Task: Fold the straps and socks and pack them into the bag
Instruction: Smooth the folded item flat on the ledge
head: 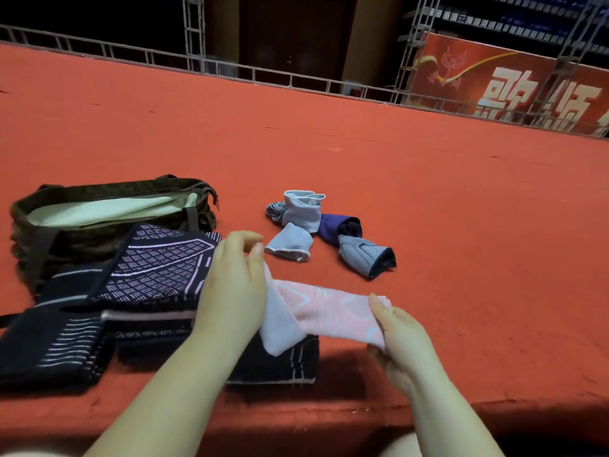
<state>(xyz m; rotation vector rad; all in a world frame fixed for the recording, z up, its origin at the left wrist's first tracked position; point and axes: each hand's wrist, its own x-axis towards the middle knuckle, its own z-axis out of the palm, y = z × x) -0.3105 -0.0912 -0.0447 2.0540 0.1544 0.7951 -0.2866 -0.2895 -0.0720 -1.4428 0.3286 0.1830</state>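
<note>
Pink sock [329, 308] is stretched flat between both hands just above the red carpet [395, 179] in the head view: the left hand [230, 291] pinches its pale cuff end over the dark patterned straps [155, 268], and the right hand [398, 331] grips the toe end, probably to square it for folding. Rolled grey and blue socks [316, 225] wait nearby, and the olive bag [99, 206] lies unzipped just behind the straps, with open carpet all round.
</note>
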